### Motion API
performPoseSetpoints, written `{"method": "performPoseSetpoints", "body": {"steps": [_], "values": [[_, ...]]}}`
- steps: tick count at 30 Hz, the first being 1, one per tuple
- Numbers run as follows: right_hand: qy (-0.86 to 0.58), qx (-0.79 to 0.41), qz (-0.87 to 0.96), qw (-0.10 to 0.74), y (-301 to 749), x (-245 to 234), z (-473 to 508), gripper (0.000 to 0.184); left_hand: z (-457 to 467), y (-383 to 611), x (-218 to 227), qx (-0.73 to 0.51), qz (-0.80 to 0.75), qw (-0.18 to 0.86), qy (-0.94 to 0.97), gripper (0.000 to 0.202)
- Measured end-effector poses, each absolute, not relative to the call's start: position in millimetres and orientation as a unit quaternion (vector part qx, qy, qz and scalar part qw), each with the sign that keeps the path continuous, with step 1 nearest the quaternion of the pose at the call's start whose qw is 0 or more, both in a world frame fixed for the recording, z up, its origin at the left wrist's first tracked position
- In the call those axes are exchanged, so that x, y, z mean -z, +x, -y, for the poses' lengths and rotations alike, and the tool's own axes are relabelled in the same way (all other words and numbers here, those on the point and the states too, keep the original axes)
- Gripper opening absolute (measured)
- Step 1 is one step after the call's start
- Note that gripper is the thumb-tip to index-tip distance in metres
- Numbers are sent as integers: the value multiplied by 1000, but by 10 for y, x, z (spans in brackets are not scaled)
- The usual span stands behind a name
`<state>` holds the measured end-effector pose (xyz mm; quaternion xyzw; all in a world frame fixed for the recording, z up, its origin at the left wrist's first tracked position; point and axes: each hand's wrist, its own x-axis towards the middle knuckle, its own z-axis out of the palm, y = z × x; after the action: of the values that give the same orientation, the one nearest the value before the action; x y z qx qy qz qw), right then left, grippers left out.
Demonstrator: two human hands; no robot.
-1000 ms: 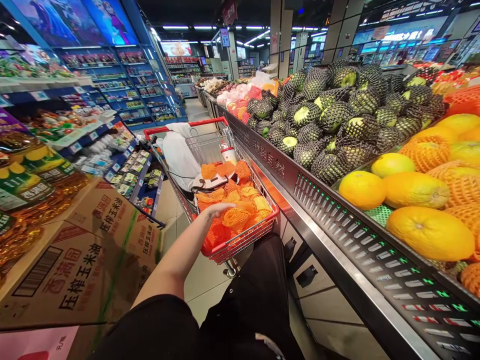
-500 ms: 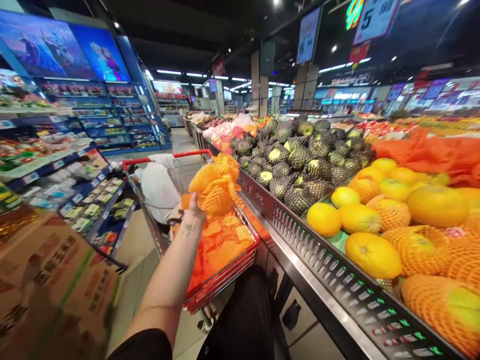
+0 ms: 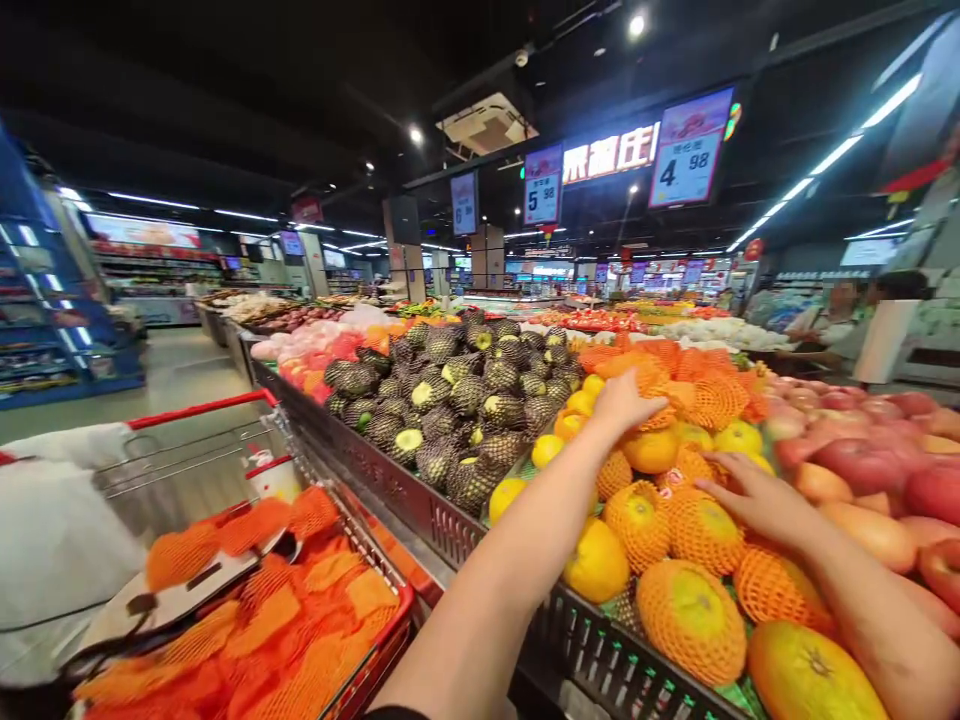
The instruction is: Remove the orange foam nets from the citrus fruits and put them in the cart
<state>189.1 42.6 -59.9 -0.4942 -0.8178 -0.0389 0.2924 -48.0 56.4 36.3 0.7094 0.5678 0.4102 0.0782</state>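
Observation:
My left hand (image 3: 626,402) reaches across the yellow melons (image 3: 596,560) to a heap of orange foam nets (image 3: 712,400) at the back. Its fingers are partly hidden, closed on an orange foam net (image 3: 643,372). My right hand (image 3: 754,495) is open, fingers apart, over the melons, nearest to a netted melon (image 3: 705,530). Some melons wear orange foam sleeves and others are bare. At lower left, a red-rimmed shopping cart (image 3: 202,408) holds a layer of orange foam nets (image 3: 255,630) and a white bag (image 3: 64,550).
Dark green fruits in black nets (image 3: 465,400) are piled left of the melons, behind a black slotted rail (image 3: 397,480). Pinkish-red fruits (image 3: 862,465) lie to the right. Price screens (image 3: 690,150) hang above. People (image 3: 832,320) are at the far right.
The view has swung right. My left hand has gone from above the cart, where it held a bunch of orange foam nets, to the netting behind the melons. My right hand has come into view.

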Motion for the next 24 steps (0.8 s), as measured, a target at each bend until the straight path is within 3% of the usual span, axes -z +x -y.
{"method": "performPoseSetpoints", "body": {"steps": [6,9,11,13,17,20,24], "values": [[-500,0,828,254,1772,448,-223,55,-551,-731,-181,-451,-686,142,554,98],[-508,0,819,268,1749,406,-179,52,-567,-792,-198,-451,-692,200,527,105],[-519,5,807,282,1736,382,-150,51,-568,-803,-227,-461,-705,185,506,106],[-533,13,791,300,1720,352,-121,51,-562,-800,-252,-493,-695,161,498,101],[-517,28,767,379,1672,274,-61,51,-560,-758,-242,-557,-598,155,555,70],[-474,30,757,448,1629,215,-9,56,-547,-683,-198,-618,-490,129,601,68],[-465,-5,759,456,1584,180,43,68,-469,-565,-186,-637,-376,100,665,47]]}}
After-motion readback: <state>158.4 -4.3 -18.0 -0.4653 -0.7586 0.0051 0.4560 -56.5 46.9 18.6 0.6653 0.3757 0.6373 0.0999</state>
